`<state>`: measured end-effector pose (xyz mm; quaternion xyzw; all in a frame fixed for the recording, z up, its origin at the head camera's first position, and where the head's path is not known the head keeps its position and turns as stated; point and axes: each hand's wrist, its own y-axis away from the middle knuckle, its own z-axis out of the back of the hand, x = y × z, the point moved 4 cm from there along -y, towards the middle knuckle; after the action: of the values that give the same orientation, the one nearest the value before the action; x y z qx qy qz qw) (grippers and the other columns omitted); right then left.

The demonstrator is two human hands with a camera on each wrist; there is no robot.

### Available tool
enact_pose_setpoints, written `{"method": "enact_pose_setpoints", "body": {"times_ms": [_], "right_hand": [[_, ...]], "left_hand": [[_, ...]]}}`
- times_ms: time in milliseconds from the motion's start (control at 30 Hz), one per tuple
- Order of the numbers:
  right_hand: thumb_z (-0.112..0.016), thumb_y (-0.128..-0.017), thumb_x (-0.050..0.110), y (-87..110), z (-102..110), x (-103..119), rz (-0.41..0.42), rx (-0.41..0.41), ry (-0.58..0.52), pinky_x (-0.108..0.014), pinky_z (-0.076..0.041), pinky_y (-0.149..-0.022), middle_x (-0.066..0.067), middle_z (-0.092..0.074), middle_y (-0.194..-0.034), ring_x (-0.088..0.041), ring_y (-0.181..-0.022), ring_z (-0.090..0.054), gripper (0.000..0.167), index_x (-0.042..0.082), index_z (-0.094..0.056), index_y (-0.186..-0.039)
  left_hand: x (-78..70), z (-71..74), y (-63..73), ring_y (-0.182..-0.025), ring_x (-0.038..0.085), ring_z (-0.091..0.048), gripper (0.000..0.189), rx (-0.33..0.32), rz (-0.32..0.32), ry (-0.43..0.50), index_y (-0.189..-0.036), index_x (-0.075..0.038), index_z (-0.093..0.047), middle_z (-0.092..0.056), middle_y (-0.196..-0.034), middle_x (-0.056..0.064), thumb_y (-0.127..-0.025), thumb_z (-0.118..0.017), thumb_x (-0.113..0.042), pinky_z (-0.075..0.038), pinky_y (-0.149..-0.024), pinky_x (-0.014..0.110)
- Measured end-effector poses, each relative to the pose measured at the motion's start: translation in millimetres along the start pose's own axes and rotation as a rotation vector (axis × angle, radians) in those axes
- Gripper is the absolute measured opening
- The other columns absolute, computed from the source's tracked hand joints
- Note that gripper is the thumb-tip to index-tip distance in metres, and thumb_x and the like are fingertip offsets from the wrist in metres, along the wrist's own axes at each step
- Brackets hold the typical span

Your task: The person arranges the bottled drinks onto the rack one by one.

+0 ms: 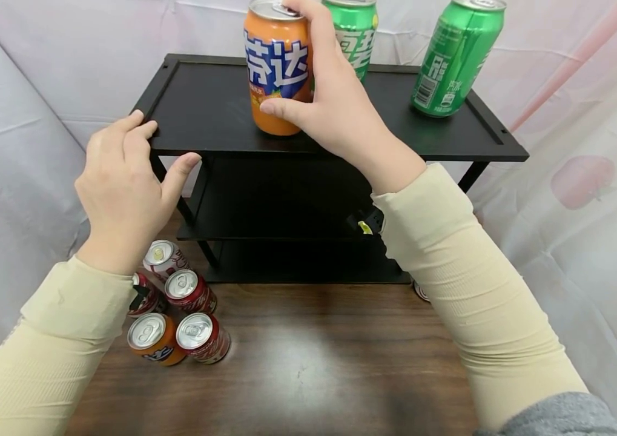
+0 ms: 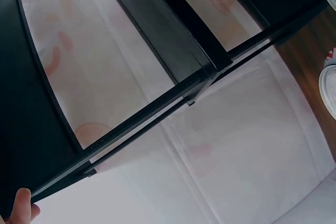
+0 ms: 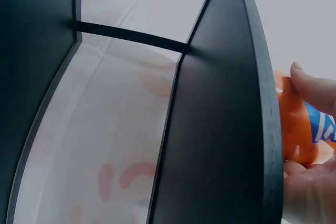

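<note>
Your right hand point(image 1: 335, 97) held the orange can point(image 1: 275, 66) from its right side, thumb across the near face and a finger up at the top rim, so the can lay just left of your palm. Its long axis stood close to vertical, over the front part of the black top shelf point(image 1: 199, 103); whether its base bore on the shelf, you could not tell. Just behind it and to the right, partly hidden by your hand, stood one green can point(image 1: 359, 45), and whether the two touched was unclear. The other green can point(image 1: 458, 60) stood well apart, near the shelf's right end. Your left hand point(image 1: 128, 163) was the farther one: it held nothing, thumb spread away, fingertips at the shelf's left front corner, above the group of cans point(image 1: 196, 290) on the wooden surface point(image 1: 297, 363).
</note>
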<state>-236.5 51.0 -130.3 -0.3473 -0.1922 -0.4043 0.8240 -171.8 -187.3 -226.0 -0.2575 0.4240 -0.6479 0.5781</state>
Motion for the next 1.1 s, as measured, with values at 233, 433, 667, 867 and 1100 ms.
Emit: {"method": "enact_pose_setpoints", "body": {"times_ms": [233,433,667,867,1100], "right_hand": [[-0.071,-0.09,0.033,-2.4,0,0,-0.047,0.045,0.082,-0.02,-0.033,-0.113,-0.002,-0.033,-0.153,-0.006,-0.138,-0.037,0.093,0.022,-0.007,-0.156],[-0.069,-0.09,0.037,-5.2,-2,0,-0.059,0.037,0.13,-0.02,-0.032,-0.114,-0.001,-0.032,-0.154,-0.006,-0.139,-0.037,0.094,0.023,-0.005,-0.157],[-0.069,-0.09,0.039,-14.6,-11,1,-0.054,0.033,0.151,-0.018,-0.033,-0.112,-0.001,-0.032,-0.155,-0.005,-0.138,-0.039,0.096,0.022,-0.003,-0.158],[-0.067,-0.091,0.042,-22.6,-18,1,-0.086,0.034,0.201,-0.017,-0.033,-0.111,-0.001,-0.034,-0.154,-0.005,-0.136,-0.042,0.094,0.023,-0.003,-0.157],[-0.067,-0.09,0.045,-32.3,-25,4,-0.142,0.036,0.222,-0.018,-0.032,-0.113,-0.001,-0.034,-0.155,-0.006,-0.138,-0.041,0.097,0.024,-0.001,-0.158]], "left_hand": [[-0.1,-0.7,0.4,-0.121,0.041,-0.057,0.086,-0.026,-0.004,0.011,-0.122,0.003,-0.063,-0.062,-0.136,0.013,-0.091,-0.041,-0.074,-0.044,-0.057,0.067],[0.0,-0.1,0.3,-0.12,0.042,-0.058,0.087,-0.033,-0.007,0.008,-0.122,0.003,-0.063,-0.062,-0.136,0.013,-0.091,-0.041,-0.075,-0.045,-0.059,0.067],[-0.4,-0.5,0.0,-0.12,0.041,-0.057,0.086,-0.018,-0.005,0.007,-0.122,0.004,-0.063,-0.061,-0.136,0.013,-0.092,-0.042,-0.073,-0.044,-0.057,0.066],[0.1,-1.6,-0.2,-0.121,0.041,-0.057,0.086,-0.016,-0.005,0.008,-0.122,0.004,-0.063,-0.061,-0.136,0.014,-0.092,-0.041,-0.074,-0.044,-0.058,0.066],[0.9,-1.2,0.2,-0.119,0.042,-0.058,0.088,-0.037,-0.017,0.009,-0.12,0.004,-0.064,-0.062,-0.135,0.015,-0.09,-0.04,-0.076,-0.045,-0.057,0.066]]}}
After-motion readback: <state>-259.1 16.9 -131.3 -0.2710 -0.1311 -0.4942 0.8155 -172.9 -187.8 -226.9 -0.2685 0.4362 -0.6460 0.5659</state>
